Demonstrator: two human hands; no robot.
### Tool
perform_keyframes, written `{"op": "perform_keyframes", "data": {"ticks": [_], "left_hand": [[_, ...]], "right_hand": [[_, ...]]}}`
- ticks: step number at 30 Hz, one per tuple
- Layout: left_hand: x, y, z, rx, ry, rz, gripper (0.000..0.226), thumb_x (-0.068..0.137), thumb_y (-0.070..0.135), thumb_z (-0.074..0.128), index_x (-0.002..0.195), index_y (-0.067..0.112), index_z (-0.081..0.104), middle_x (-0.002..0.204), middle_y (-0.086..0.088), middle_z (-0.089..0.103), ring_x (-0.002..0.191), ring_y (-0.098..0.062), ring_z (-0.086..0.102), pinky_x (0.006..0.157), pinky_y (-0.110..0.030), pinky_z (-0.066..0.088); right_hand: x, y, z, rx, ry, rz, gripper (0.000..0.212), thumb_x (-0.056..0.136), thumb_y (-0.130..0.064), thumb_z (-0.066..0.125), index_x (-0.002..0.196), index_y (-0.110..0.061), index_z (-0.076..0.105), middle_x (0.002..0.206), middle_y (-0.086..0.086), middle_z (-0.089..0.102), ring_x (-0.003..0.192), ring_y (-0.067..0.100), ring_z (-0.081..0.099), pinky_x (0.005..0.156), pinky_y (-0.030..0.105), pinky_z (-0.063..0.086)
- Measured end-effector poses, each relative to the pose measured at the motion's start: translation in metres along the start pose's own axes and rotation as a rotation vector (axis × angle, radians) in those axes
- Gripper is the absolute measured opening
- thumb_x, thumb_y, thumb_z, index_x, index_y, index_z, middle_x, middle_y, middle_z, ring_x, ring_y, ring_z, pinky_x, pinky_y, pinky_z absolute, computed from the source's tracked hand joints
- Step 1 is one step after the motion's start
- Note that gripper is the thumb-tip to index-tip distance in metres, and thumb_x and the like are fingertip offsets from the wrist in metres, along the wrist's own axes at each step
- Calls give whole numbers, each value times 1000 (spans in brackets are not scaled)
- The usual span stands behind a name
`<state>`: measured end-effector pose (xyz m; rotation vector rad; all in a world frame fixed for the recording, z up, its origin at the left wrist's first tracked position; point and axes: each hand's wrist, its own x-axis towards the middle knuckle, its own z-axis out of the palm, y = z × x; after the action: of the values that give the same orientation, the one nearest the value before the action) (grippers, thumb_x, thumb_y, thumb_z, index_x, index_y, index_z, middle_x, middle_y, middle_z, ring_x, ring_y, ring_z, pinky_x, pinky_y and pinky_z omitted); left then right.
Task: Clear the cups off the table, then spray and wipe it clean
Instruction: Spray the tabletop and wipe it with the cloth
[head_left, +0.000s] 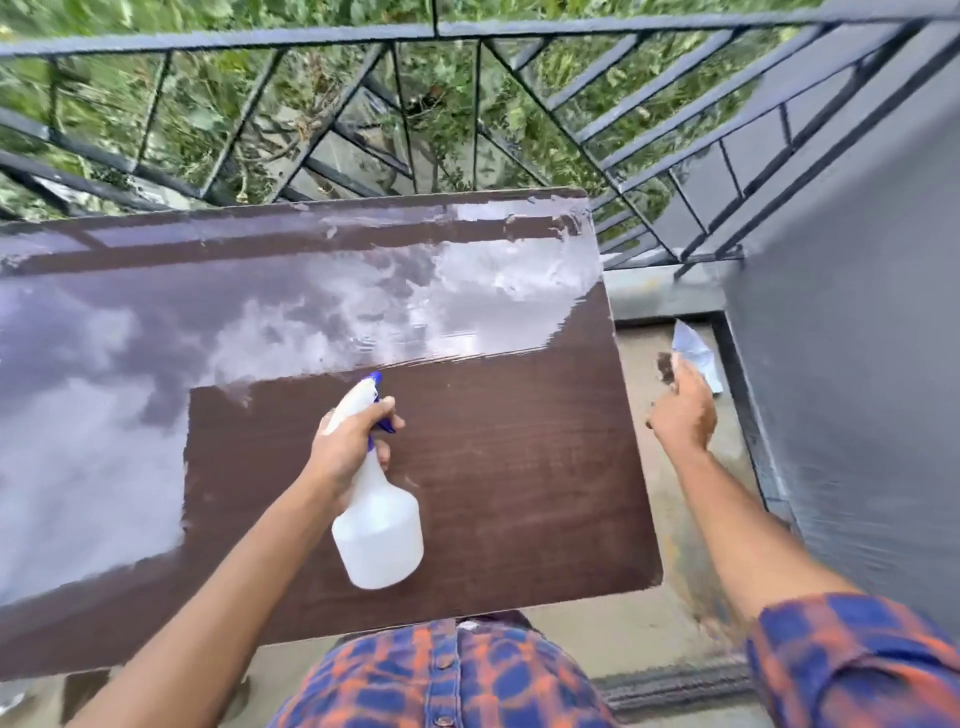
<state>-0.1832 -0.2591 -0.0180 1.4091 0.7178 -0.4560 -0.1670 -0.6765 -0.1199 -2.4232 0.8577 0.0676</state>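
The left hand (353, 441) curls its fingers (388, 404) round the spray bottle (379, 535) above the wet worktop (519, 467); the right hand (683, 410) is stretched past its edge at a pale cloth (696, 356), fingers hidden, so their hold cannot be told.

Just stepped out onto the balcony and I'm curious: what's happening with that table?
A person in a checked shirt is cleaning the brown table. The left hand grips a white spray bottle by its neck above the tabletop. The right hand reaches past the table's right edge to a pale cloth near the grey wall; whether it grips the cloth is unclear. No cups show on the table, so wiping probably comes next.
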Motion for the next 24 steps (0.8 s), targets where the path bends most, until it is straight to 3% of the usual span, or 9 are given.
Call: {"op": "perform_keyframes", "data": {"ticks": [3,6,9,11,13,14,18,21,24], "left_hand": [[-5,-1,5,32,-41,12,9,95,21,69,94,14,65,83,-8,68,43,-20,41,50,-30,38],[-8,-1,-2,43,-32,23,7,95,21,68,91,16,64,84,-9,68,44,-21,41,50,-30,38],[-13,3,-17,35,-1,39,5,97,20,66,93,18,64,81,-7,67,43,-20,41,50,-29,38],[-17,4,-33,5,42,55,4,97,19,65,94,17,63,79,-6,67,41,-18,42,48,-28,37],[-20,2,-54,-26,91,62,3,97,19,65,95,17,64,79,-6,67,41,-17,42,47,-28,38],[-21,0,-63,-36,112,63,3,97,19,66,95,18,64,79,-6,68,41,-18,42,48,-28,38],[-28,-7,-104,-96,196,89,7,98,20,64,91,20,63,80,-7,66,39,-17,42,46,-27,38],[-32,-12,-132,-158,258,103,9,99,21,63,92,25,64,75,-3,67,38,-16,42,43,-25,37],[-35,-20,-157,-213,300,88,5,96,24,66,91,24,65,79,-4,67,37,-16,42,42,-25,38]], "right_hand": [[-20,-3,-2,200,184,-6,52,90,2,42,137,-10,61,144,8,57,133,28,53,113,39,41],[-37,-37,-5,297,197,-133,54,88,7,40,136,-5,62,145,12,56,137,24,49,112,11,28],[-59,-78,11,443,153,-219,48,92,-2,45,135,-11,64,143,1,58,131,24,56,112,27,40],[-84,-116,25,628,44,-179,44,95,-8,49,132,-23,66,131,-6,66,97,21,71,83,41,60],[-110,-159,46,853,-156,-22,44,97,-3,50,131,-27,65,95,4,70,51,12,58,46,29,52],[-124,-178,58,960,-265,50,46,97,1,48,132,-25,63,81,6,65,44,11,49,39,24,44],[-181,-249,104,1322,-639,261,37,95,13,43,112,-12,65,69,8,61,50,15,49,42,21,39],[-221,-291,133,1336,-868,310,24,90,10,53,108,-2,64,69,7,68,54,15,63,51,21,50],[-249,-329,156,1248,-1001,294,49,71,-4,63,119,-1,64,90,14,68,68,21,64,59,24,53]]}}
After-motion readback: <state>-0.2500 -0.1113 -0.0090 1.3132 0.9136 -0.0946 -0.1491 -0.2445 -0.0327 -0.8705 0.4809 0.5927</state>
